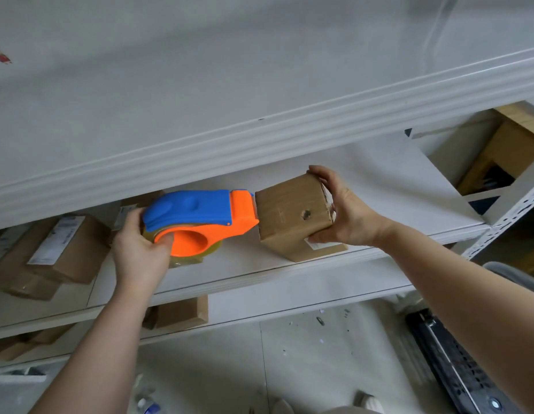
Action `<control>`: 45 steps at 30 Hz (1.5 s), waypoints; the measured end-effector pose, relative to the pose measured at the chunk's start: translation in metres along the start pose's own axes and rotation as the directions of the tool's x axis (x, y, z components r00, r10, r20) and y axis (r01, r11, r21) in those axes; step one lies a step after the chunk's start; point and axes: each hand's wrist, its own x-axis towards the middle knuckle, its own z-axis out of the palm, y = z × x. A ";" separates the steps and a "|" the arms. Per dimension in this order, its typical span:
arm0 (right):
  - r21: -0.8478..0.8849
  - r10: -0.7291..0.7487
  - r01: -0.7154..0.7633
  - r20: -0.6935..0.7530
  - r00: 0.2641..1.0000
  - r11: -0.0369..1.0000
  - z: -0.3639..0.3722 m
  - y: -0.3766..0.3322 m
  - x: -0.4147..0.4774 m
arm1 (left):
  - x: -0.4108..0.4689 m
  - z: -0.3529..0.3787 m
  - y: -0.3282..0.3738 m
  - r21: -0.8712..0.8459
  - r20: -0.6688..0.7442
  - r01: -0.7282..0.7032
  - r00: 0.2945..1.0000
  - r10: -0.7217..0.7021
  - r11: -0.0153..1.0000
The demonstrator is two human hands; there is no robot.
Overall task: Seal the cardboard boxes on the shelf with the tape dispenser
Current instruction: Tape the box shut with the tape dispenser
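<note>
**Item 1, tape dispenser** (200,216): blue-and-orange handheld model with a clear tape roll. It is on the middle shelf (379,180), and its orange nose touches the left edge of item 2. The left hand (140,249) grips it, fingers curled round the roll and thumb in the orange hub.

**Item 2, small cardboard box** (292,216): tilted on its lower edge on the same shelf, top face turned toward the wearer. That face has a small puncture. The right hand (346,210) holds it from the far side, fingers over the top corner and thumb low by a white label. Whether the flat piece under it is a flap or a separate sheet cannot be told.

**Handling note (judgement):** Tape is about to start at the box's left edge. Press the nose down firmly so the end sticks, then draw the dispenser across the seam in one straight pull. The right hand should brace against that pull, or the light box will likely slide or tip.

**Surroundings:**
- Stacked labelled cartons (59,249) lie close behind the left hand and limit backward room.
- The shelf above hangs low over the work.
- An open box (504,150) sits at the upper right.
- Another box (182,315) sits on the lower shelf.
- The floor (319,339) is littered with small debris.
</note>
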 end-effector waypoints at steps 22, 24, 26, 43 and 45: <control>-0.062 0.210 -0.207 0.051 0.976 0.976 -0.033 0.008 -0.009 | -0.030 0.061 -0.007 0.033 0.136 0.048 0.989 -0.052 0.998; -0.426 0.316 -0.257 0.073 0.946 0.867 -0.044 -0.004 -0.008 | -0.031 0.066 -0.001 0.033 0.113 0.028 0.993 -0.032 0.999; -0.802 0.335 -0.154 0.061 0.940 0.577 -0.037 -0.025 -0.001 | -0.030 0.067 0.004 0.057 0.103 0.015 0.994 -0.021 0.998; -0.885 0.184 0.116 0.219 0.958 0.452 0.008 -0.039 0.029 | -0.008 0.034 -0.026 -0.298 0.450 0.083 0.891 0.063 0.951; -0.884 0.178 0.118 0.219 0.959 0.453 0.008 -0.038 0.029 | -0.009 0.027 -0.038 -0.294 0.437 0.064 0.897 0.074 0.954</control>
